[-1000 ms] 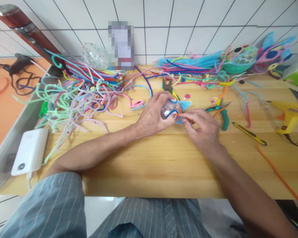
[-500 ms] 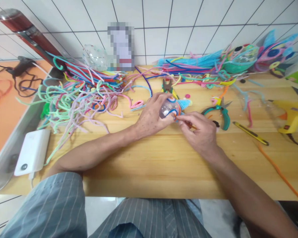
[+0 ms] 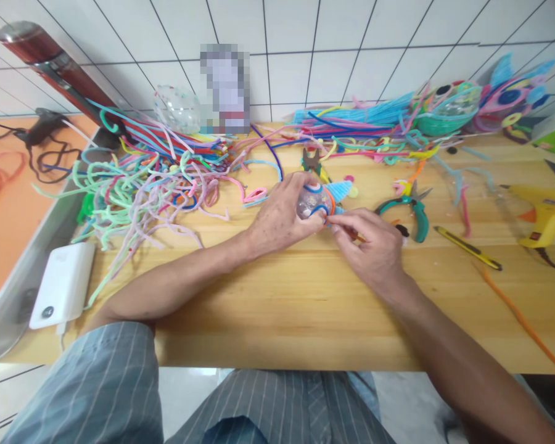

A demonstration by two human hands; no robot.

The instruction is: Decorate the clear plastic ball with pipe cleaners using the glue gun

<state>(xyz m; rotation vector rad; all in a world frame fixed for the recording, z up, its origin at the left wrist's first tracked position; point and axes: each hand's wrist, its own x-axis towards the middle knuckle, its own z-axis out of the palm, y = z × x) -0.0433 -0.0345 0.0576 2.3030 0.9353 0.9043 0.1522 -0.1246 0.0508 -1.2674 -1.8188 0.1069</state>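
Observation:
My left hand (image 3: 282, 213) is wrapped round a clear ball (image 3: 312, 200) trimmed with blue and orange pipe cleaners; a light-blue fin (image 3: 340, 189) sticks out on its right. My right hand (image 3: 370, 240) is closed in a pinch on a thin brownish stick (image 3: 355, 235), whose kind I cannot make out. Its fingertips meet the ball's lower right side beside my left thumb. Just behind the ball lie pliers (image 3: 311, 161) with dark jaws. To the right of my right hand rest teal-handled cutters (image 3: 419, 219).
Loose pipe cleaners (image 3: 134, 191) pile up at left, near a white power bank (image 3: 63, 283). Along the tiled wall are a blue pipe-cleaner bundle (image 3: 365, 114) and a finished-looking fish (image 3: 448, 111). A yellow utility knife (image 3: 467, 248) and glue gun (image 3: 548, 213) lie at right.
The ball has turned slightly in my left hand, and its light-blue fin is tipped a little higher. Both hands keep nearly the same place and grip.

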